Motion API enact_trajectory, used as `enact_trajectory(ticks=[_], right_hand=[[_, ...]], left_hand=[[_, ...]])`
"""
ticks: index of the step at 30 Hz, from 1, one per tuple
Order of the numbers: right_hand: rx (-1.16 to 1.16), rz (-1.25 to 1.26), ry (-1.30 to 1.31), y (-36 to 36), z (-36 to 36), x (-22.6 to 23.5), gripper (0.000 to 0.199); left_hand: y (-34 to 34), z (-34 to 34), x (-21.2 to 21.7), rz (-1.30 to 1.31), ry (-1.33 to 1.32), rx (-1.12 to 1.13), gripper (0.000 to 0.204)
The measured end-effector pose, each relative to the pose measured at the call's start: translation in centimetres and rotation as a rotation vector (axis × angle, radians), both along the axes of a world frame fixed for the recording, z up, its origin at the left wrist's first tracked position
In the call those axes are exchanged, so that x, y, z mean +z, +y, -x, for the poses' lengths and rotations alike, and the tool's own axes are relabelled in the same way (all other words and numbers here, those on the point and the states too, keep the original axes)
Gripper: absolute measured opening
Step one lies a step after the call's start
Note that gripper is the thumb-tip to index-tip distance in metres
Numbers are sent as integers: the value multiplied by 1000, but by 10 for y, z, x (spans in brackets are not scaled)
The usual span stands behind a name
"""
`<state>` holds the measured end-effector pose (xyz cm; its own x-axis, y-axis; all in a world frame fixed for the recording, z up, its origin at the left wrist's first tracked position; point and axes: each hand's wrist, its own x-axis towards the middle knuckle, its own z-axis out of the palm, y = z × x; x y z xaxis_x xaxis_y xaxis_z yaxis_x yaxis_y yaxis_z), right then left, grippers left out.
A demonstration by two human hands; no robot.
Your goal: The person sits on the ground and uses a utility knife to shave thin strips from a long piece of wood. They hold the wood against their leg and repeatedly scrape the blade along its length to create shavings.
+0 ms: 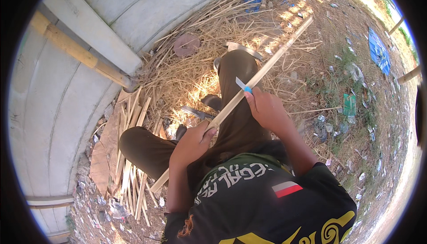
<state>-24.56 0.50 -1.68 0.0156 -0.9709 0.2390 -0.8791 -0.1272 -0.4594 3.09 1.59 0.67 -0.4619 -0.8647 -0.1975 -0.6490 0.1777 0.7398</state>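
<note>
A long, pale bamboo strip runs slantwise across my lap, from beside my left forearm up to the far right. My left hand is closed around its lower part, between my knees. In my right hand, the fingers are wrapped round a small knife with a blue part near the blade. Its blade lies at the strip, above my right thigh, pointing up and left. Most of the knife's handle is hidden by my fingers.
Split bamboo strips lie by my left knee, beside a brown cardboard sheet. Shavings cover the ground ahead. A concrete wall with a bamboo pole stands left. A blue sheet and litter lie right.
</note>
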Motion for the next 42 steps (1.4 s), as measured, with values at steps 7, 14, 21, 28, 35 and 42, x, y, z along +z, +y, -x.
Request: enact_trajectory(ticks=[7, 14, 21, 28, 35, 42], right_hand=[[3, 27, 64, 0, 2, -8, 42], [-7, 21, 142, 0, -1, -6, 42], [-28, 27, 131, 0, -1, -7, 43], [-10, 50, 124, -3, -3, -8, 44], [-44, 53, 158, 0, -9, -8, 43], [-43, 48, 188, 2, -11, -8, 42]], left_hand=[[-25, 31, -3, 31, -50, -14, 37], [-15, 28, -5, 27, 12, 23, 38], [-3, 5, -6, -20, 56, 13, 35], [8, 2, -7, -10, 66, 30, 32], [18, -4, -10, -74, 104, 57, 30], [32, -8, -8, -119, 77, 103, 30]])
